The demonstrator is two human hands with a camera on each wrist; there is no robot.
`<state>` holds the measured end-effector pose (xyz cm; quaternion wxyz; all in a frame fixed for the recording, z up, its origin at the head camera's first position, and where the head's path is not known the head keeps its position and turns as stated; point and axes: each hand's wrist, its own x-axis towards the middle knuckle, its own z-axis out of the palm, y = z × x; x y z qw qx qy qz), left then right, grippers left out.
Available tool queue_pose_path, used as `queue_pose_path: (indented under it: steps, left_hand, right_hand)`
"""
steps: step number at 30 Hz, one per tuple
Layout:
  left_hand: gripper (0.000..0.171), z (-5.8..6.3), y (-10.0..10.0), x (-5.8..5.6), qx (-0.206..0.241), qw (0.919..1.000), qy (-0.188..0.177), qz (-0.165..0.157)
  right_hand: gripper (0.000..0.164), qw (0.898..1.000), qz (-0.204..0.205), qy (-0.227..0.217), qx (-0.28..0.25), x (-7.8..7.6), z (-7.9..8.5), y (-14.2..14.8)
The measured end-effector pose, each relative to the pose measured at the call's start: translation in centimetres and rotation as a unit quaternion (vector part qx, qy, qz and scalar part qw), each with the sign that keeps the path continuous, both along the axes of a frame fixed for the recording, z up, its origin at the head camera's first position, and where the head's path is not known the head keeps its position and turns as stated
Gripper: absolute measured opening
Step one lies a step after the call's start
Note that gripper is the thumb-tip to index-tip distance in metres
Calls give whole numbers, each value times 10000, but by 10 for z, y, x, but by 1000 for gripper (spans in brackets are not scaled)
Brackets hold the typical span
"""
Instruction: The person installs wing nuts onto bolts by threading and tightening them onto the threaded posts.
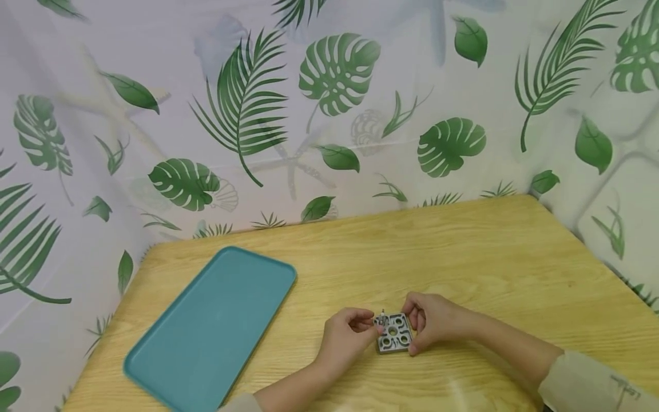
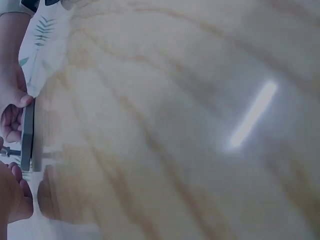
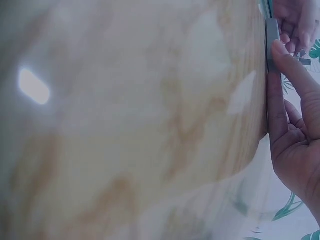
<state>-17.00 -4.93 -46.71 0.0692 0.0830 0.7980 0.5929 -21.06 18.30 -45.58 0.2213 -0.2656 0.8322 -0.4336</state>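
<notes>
Currently, the right hand (image 1: 437,320) is grasping a square metal plate (image 1: 392,339) by its right side, the thumb pressing at the near corner and the fingers curling beside the far one. The left hand (image 1: 344,337) is pinching a small metal bolt (image 1: 382,318) that is standing at the plate's far-left corner, its other fingers bending loosely behind. Rows of round holes and curved grooves are showing on the plate's upper face. The plate is lying level between the two hands, low over the near part of a wood-grained table (image 1: 437,257); whether its underside is touching the tabletop, I cannot tell. To the left, well apart from the hands, a blue-green tray (image 1: 216,326) is lying at a slant on the table. Behind, a white sheet (image 1: 370,189) printed with green leaves is hanging, and a pale sleeve (image 1: 592,383) is covering part of the right arm
</notes>
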Motion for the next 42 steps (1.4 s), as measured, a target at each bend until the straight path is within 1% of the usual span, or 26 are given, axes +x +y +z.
queue_pose_path:
  steps: [5, 8, 10, 13, 15, 19, 22, 24, 27, 30, 33, 38, 42]
  left_hand:
    - [21, 0, 6, 2, 72, 10000, 33, 52]
    - [16, 0, 8, 1, 60, 9999, 3, 148]
    - [16, 1, 9, 1, 40, 9997, 30, 218]
    - [19, 1, 9, 2, 47, 9996, 157, 243]
    - [20, 0, 9, 3, 22, 9994, 309, 181]
    - [15, -3, 7, 2, -55, 9981, 618, 30]
    - [15, -5, 3, -4, -182, 9966, 768, -253]
    - [17, -5, 0, -13, -297, 9947, 746, -649]
    - [18, -1, -7, -31, -529, 9879, 624, -1321]
    - [19, 5, -9, -47, -772, 9752, 514, -2008]
    - [19, 10, -12, -58, -1005, 9617, 492, -2503]
    - [21, 15, -11, -70, -1426, 9426, 428, -2990]
    - [20, 20, -8, -77, -1570, 9298, 385, -3308]
  right_hand:
    - [55, 9999, 21, -92, -45, 0, 2, 1]
    - [55, 9999, 33, -116, -95, 0, 2, 1]
    - [55, 9999, 27, -120, -117, 0, 2, 1]
    - [55, 9999, 15, -110, -106, 0, 1, 1]
    - [56, 9999, -5, -117, -100, 0, 1, 1]
    - [57, 9999, -33, -101, -93, 1, 1, 1]
    - [57, 9999, -27, -105, -89, 1, 2, 1]
    - [57, 9999, -21, -113, -92, 1, 2, 1]
    - [57, 9998, -6, -140, -124, 1, 1, 0]
    - [57, 9998, 6, -147, -131, 0, 1, 3]
    - [57, 9998, 16, -160, -75, -1, -1, 2]
    - [57, 9998, -17, -208, -5, -1, -1, 2]
    - [57, 9996, -3, -265, -68, -1, 0, 2]
